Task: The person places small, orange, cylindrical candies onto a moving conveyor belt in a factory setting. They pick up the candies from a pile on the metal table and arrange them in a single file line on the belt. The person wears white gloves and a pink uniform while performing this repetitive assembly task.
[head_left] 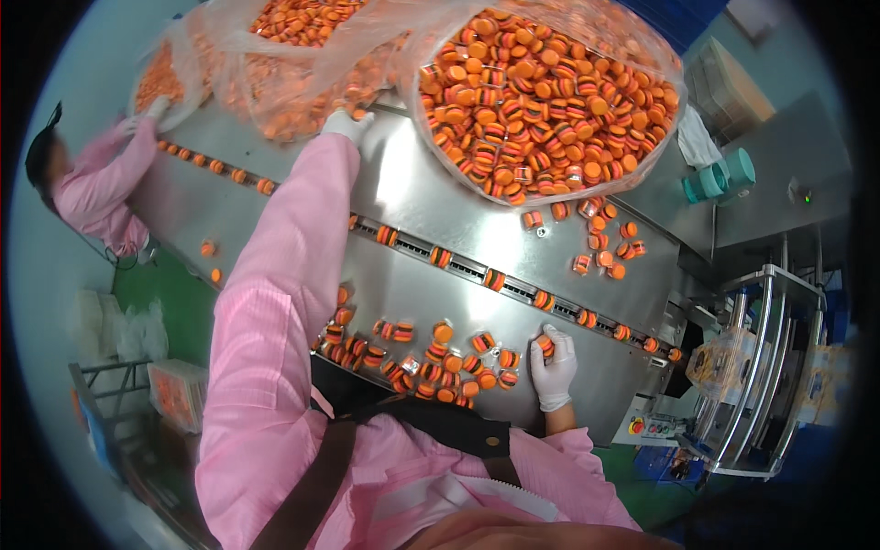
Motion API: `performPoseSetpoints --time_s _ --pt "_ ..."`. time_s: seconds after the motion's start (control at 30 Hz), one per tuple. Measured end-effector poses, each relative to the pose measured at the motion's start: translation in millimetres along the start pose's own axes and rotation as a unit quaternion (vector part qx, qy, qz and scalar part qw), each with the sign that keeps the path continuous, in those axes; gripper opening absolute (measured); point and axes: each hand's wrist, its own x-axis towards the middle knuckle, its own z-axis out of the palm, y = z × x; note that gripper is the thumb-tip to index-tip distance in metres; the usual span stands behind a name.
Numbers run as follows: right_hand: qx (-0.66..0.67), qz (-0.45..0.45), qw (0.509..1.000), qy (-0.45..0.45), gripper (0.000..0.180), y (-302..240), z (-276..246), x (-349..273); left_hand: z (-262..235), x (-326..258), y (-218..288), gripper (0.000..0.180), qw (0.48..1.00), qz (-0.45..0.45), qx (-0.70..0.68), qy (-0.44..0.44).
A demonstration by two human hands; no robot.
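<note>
My left hand (346, 126), in a white glove, stretches far across the table to the edge of a clear plastic bag. Its fingers close around a small orange burger-shaped candy. Low on the right, my gloved right hand (554, 371) rests near the table's front edge, with another burger-shaped candy (545, 346) held at its fingertips. Between my arms lies a loose heap of wrapped burger-shaped candies (449, 362). Beyond it a conveyor track (467, 265) runs diagonally across the steel table, carrying single candies (494, 279) spaced apart.
A large open bag of candies (550, 110) stands at the back, with more filled bags (284, 82) to its left. Loose candies (605, 240) lie before it. Another person (105, 188) in pink works at far left. A machine with metal bars (756, 367) stands right, near teal cups (720, 177).
</note>
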Motion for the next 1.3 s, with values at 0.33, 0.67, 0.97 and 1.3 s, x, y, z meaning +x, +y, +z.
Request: performPoseSetpoints --time_s 0.33,0.67,0.97,1.3 --pt "0.019 0.028 0.999 0.004 0.034 -4.8 -1.7 3.5 32.5 17.2 12.7 0.049 0.999 -0.040 -0.025 -0.001" --pt "0.026 0.022 0.999 -0.007 0.032 -2.7 -2.9 0.7 -25.3 -189.6 14.5 0.053 0.959 0.210 -0.051 -0.183" --pt "0.019 0.016 1.000 -0.011 0.033 -6.4 -6.6 -3.2 -19.8 -291.1 -6.9 0.052 0.930 0.282 0.062 -0.227" --pt "0.003 0.006 1.000 0.000 0.030 2.0 -1.6 -5.2 -24.0 -164.9 89.8 0.067 0.929 0.349 -0.122 -0.013"
